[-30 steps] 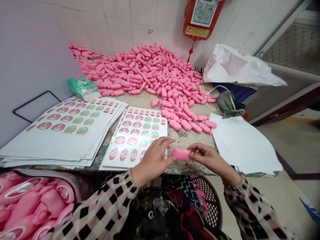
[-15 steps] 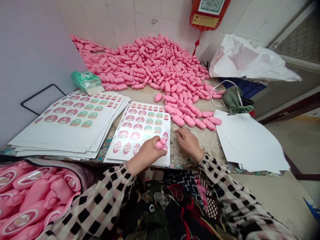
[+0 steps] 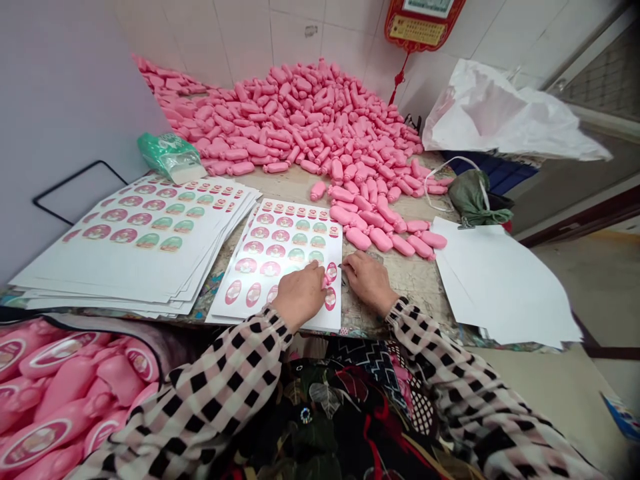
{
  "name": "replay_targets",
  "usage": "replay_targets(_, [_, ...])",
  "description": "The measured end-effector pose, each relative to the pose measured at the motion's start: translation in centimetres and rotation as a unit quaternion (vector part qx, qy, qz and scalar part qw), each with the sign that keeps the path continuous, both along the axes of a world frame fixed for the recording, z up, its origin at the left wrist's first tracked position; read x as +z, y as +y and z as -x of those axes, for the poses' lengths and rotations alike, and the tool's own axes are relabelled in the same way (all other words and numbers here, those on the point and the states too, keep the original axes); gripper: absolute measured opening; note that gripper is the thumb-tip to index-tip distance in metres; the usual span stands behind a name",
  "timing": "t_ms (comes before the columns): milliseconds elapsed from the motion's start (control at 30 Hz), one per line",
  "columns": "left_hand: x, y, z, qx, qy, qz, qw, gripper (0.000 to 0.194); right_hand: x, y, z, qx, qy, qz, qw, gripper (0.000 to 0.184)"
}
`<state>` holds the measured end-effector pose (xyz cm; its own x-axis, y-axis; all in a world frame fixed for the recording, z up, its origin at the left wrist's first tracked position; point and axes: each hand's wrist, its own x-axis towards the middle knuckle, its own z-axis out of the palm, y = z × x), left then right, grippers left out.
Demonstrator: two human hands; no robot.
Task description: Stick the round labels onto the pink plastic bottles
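My left hand [image 3: 301, 293] is closed around a small pink plastic bottle [image 3: 327, 281]; only the bottle's end shows past my fingers. It rests over the lower right of a sticker sheet [image 3: 250, 267] printed with rows of pink and green oval labels. Beside the sheet's right edge, my right hand [image 3: 370, 281] is pinched, with a thin dark tip showing at its fingers, too small to name. That tip points at an oval pink label [image 3: 331, 271] on the sheet's edge. Above my right hand lie several loose pink bottles [image 3: 357, 238].
A large heap of pink bottles [image 3: 300, 120] covers the back of the table. More sticker sheets [image 3: 120, 267] are stacked at left, under a green plastic packet [image 3: 170, 157]. White sheets [image 3: 500, 287] lie at right. Labelled bottles [image 3: 45, 400] fill a bag at lower left.
My left hand has turned over, knuckles up, so the bottle is mostly covered. My right hand has moved slightly left to the sheet's edge. The view has shifted slightly.
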<state>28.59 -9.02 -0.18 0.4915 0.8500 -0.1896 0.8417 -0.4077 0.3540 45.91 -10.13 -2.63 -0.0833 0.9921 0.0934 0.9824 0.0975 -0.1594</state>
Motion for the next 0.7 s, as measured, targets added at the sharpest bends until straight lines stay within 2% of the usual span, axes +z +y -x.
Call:
replay_targets(367, [-0.6, 0.7, 0.4, -0.014, -0.009, 0.003, 1.000, 0.035, 0.0, 0.9, -1.2, 0.040, 0.032, 0.029, 0.998, 0.021])
replay_targets(600, [-0.6, 0.7, 0.5, -0.023, -0.013, 0.001, 1.000, 0.038, 0.2, 0.7, -1.2, 0.058, -0.004, 0.005, 0.998, 0.023])
replay_targets(700, [-0.4, 0.6, 0.5, -0.021, -0.012, 0.013, 1.000, 0.039, 0.0, 0.7, -1.4, 0.064, 0.010, 0.010, 0.998, 0.022])
